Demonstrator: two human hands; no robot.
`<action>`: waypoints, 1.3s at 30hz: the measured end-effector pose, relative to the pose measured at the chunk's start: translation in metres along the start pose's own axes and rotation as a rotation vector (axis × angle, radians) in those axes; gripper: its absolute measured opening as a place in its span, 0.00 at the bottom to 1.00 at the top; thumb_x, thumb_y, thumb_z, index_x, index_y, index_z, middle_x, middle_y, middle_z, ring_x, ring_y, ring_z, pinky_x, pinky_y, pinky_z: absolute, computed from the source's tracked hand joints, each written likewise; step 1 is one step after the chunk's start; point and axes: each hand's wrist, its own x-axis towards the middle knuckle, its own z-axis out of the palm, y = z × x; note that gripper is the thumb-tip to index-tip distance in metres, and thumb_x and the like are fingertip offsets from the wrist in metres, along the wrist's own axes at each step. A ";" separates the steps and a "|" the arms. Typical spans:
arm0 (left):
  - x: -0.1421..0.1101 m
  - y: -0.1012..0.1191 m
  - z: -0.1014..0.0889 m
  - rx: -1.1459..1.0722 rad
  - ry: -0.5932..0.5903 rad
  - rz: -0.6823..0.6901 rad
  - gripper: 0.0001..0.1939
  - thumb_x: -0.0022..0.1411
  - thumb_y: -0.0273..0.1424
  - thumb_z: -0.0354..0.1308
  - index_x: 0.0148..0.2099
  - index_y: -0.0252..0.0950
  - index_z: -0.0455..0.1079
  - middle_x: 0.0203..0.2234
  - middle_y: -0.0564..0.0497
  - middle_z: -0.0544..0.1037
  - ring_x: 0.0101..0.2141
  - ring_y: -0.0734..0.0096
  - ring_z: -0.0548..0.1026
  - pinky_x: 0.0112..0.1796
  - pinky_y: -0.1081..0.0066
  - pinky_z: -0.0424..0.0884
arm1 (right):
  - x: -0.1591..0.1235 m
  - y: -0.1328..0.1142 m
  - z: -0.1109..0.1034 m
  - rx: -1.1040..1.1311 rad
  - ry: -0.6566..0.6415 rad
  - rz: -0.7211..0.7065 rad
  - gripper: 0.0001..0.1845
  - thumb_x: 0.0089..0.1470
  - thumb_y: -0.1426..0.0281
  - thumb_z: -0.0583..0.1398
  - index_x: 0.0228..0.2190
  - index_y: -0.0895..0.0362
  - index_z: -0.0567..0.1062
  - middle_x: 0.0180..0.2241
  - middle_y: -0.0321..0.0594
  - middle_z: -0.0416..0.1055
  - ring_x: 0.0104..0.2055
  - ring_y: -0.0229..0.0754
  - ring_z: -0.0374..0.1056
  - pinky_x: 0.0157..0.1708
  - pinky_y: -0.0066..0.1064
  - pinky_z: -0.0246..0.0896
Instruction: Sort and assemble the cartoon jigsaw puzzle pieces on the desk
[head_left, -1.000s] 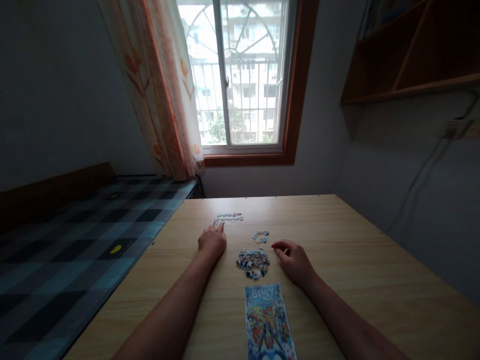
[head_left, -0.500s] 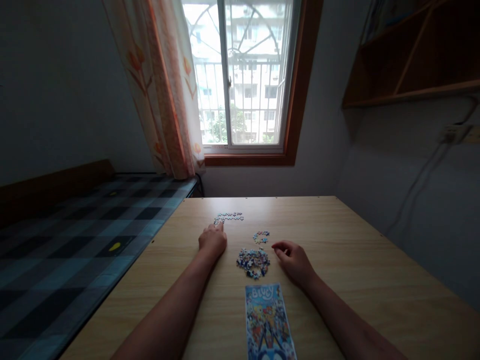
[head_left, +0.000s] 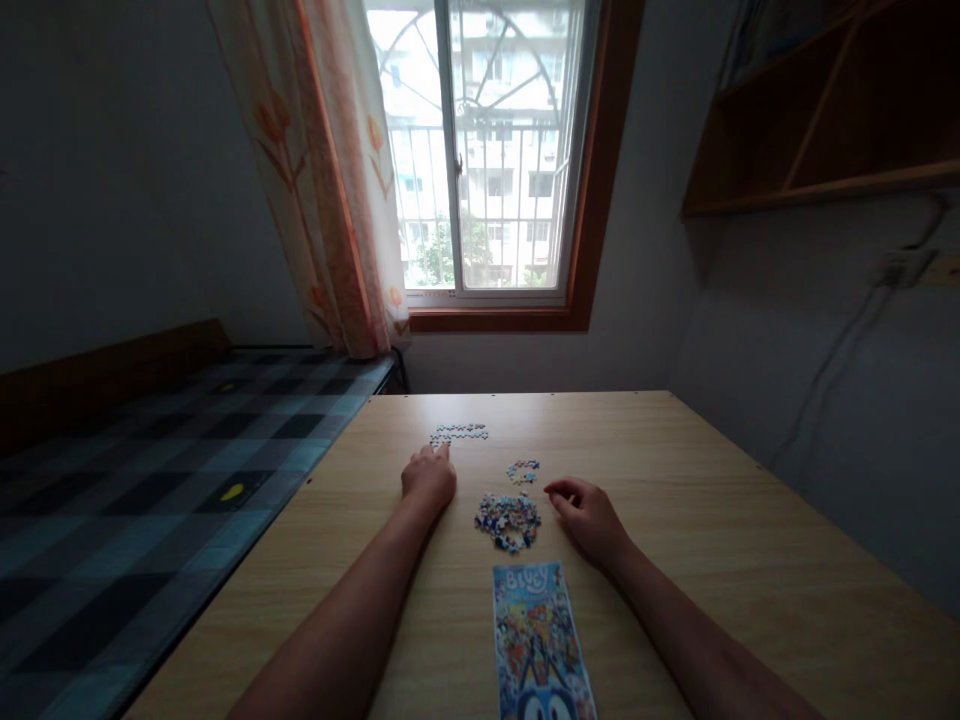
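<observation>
My left hand [head_left: 430,476] rests at the near end of the joined rows of jigsaw puzzle pieces [head_left: 466,435], its fingers bent down over the pieces at the lower left. Its fingertips seem to press on a jigsaw puzzle piece, mostly hidden under them. On the table to the right, my right hand [head_left: 589,512] lies loosely curled, and I see nothing in its fingers. Left of it are a loose pile of jigsaw puzzle pieces [head_left: 504,522] and, farther back, a small curved cluster of pieces [head_left: 523,471].
A blue picture sheet [head_left: 534,630] lettered "Bluey" lies between my forearms on the wooden table [head_left: 720,580]. Beyond the table's left edge is a bed with a checked cover [head_left: 187,470]. A window [head_left: 495,150] and a curtain [head_left: 322,180] are ahead, with a wall shelf [head_left: 825,185] at the right.
The view has shifted slightly, so the things on the table sit a little differently in the picture. Both hands stay in nearly the same place and pose.
</observation>
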 end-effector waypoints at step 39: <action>-0.045 0.002 -0.004 -0.221 0.165 -0.014 0.13 0.62 0.25 0.46 0.48 0.33 0.66 0.43 0.39 0.75 0.41 0.55 0.76 0.38 0.63 0.71 | -0.009 -0.007 0.002 -0.200 -0.179 -0.360 0.06 0.47 0.66 0.69 0.28 0.54 0.83 0.26 0.39 0.73 0.28 0.39 0.65 0.30 0.29 0.58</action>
